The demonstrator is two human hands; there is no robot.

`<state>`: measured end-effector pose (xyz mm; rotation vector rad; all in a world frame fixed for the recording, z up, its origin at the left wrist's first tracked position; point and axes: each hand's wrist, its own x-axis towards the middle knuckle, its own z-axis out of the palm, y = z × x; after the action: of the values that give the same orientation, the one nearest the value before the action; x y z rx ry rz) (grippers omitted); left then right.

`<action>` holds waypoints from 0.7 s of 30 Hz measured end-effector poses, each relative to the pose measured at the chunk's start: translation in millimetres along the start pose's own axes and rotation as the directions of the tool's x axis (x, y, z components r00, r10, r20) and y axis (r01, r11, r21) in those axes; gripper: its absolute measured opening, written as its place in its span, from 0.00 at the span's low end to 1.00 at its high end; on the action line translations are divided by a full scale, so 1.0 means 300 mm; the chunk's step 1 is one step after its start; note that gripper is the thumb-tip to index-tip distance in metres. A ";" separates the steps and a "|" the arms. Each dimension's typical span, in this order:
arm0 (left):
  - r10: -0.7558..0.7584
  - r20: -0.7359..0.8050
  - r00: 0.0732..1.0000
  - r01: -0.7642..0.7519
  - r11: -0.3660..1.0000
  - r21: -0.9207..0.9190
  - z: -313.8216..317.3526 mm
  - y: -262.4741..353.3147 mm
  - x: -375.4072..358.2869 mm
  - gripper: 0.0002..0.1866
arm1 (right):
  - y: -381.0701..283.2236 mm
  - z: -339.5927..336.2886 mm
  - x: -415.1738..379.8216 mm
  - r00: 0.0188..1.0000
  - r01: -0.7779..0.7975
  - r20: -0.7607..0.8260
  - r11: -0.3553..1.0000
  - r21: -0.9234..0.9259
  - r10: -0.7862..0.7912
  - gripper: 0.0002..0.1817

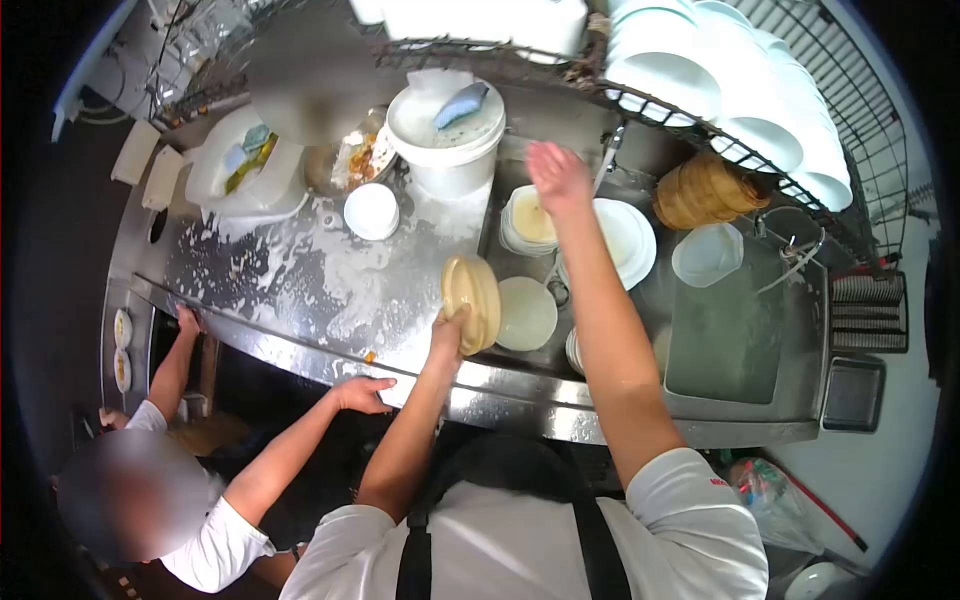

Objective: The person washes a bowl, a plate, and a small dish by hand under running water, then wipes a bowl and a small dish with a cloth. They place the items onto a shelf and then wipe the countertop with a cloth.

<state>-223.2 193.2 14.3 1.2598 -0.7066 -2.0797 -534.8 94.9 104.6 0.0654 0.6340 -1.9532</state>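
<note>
My left hand (450, 332) is closed on a small stack of beige bowls (472, 295), tilted on edge over the sink's left rim. Just right of them a round bowl (526, 313) of cloudy liquid sits in the sink. My right hand (560, 178) is stretched out near the tap (607, 155), its fingers extended and slightly blurred, with nothing visible in them. Beneath it stands a stack of pale bowls (530, 220), the top one holding yellowish liquid. White plates (625, 240) lie partly hidden behind my right forearm.
A white bucket (445, 165) with a blue cloth on its lid stands on the soapy counter (290, 275), near white bowls (371, 211) and a tub (245, 180). Brown baskets (705, 190) sit behind a water-filled basin (725, 340). A co-worker's hand (362, 394) is close on the left.
</note>
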 end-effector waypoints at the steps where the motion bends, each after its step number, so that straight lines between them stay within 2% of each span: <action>1: 0.006 -0.033 0.999 -0.004 0.998 0.064 -0.028 -0.009 -0.008 0.19 | -0.022 -0.112 0.005 0.991 0.039 -0.130 0.996 0.077 -0.029 0.27; 2: 0.026 -0.076 0.997 -0.027 1.000 -0.003 -0.018 0.017 -0.024 0.19 | -0.054 -0.204 0.007 0.965 0.093 -0.258 0.985 0.147 -0.052 0.26; 3: 0.049 -0.073 0.996 -0.047 0.999 0.020 -0.015 0.028 -0.018 0.20 | -0.095 -0.264 0.012 0.919 0.129 -0.389 0.982 0.141 -0.064 0.28; 4: 0.071 -0.070 0.995 -0.068 0.997 0.045 -0.019 0.036 -0.014 0.21 | -0.141 -0.322 0.016 0.906 0.131 -0.423 0.959 0.253 -0.012 0.26; 5: 0.091 -0.073 0.993 -0.086 0.994 0.072 -0.025 0.045 -0.017 0.21 | -0.190 -0.480 0.124 0.854 0.196 -0.505 0.976 0.091 -0.124 0.24; 6: 0.119 -0.050 0.992 -0.114 0.990 0.084 -0.006 0.074 -0.040 0.23 | -0.245 -0.480 0.126 0.763 0.227 -0.609 0.972 -0.062 -0.216 0.22; 7: 0.167 -0.062 0.984 -0.159 0.980 0.120 -0.007 0.062 -0.032 0.23 | -0.267 -0.391 0.064 0.753 0.279 -0.518 0.911 -0.305 -0.404 0.22; 8: 0.164 -0.079 0.983 -0.152 0.978 0.144 0.001 0.066 -0.029 0.22 | -0.321 -0.431 0.120 0.826 0.317 -0.404 0.917 -0.243 -0.393 0.23; 9: 0.162 -0.091 0.983 -0.145 0.975 0.168 0.006 0.073 -0.028 0.20 | -0.375 -0.476 0.189 0.815 0.395 -0.341 0.879 -0.266 -0.469 0.26; 10: 0.180 -0.083 0.980 -0.160 0.965 0.206 0.001 0.067 -0.018 0.20 | -0.368 -0.383 0.147 0.788 0.360 -0.306 0.803 -0.475 -0.534 0.25; 11: 0.198 -0.073 0.977 -0.175 0.954 0.243 -0.009 0.055 -0.003 0.20 | -0.357 -0.278 0.098 0.756 0.306 -0.270 0.687 -0.659 -0.596 0.24; 12: 0.215 -0.063 0.975 -0.190 0.942 0.277 -0.007 0.052 0.000 0.20 | -0.360 -0.248 0.111 0.806 0.229 -0.122 0.495 -0.838 -0.580 0.23; 13: 0.207 -0.065 0.976 -0.186 0.954 0.235 -0.001 0.046 0.006 0.19 | -0.361 -0.226 0.114 0.856 0.168 0.015 0.250 -0.953 -0.516 0.22; 15: 0.189 -0.073 0.979 -0.178 0.974 0.144 0.023 0.021 -0.004 0.19 | -0.290 -0.198 0.063 0.873 0.292 0.062 0.417 -0.861 -0.484 0.18; 16: 0.180 -0.077 0.981 -0.167 0.974 0.156 0.039 0.012 -0.016 0.19 | -0.265 -0.192 0.035 0.880 0.347 0.091 0.499 -0.794 -0.467 0.16; 18: 0.177 -0.092 0.980 -0.157 0.969 0.190 0.071 0.004 -0.040 0.20 | -0.258 -0.192 -0.027 0.829 0.386 0.235 0.215 -0.897 -0.508 0.16; 20: 0.169 -0.046 0.985 -0.159 0.974 0.164 0.097 -0.073 -0.041 0.22 | -0.255 -0.246 -0.101 0.777 0.430 0.409 -0.073 -0.900 -0.479 0.19; 21: 0.194 -0.049 0.980 -0.185 0.971 0.150 0.097 -0.105 -0.020 0.22 | -0.237 -0.322 -0.111 0.861 0.452 0.378 0.171 -0.876 -0.340 0.21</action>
<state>-254.1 222.8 7.4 1.2768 -0.9264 -1.8533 -602.3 189.9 60.7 -1.0856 1.8428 -1.6690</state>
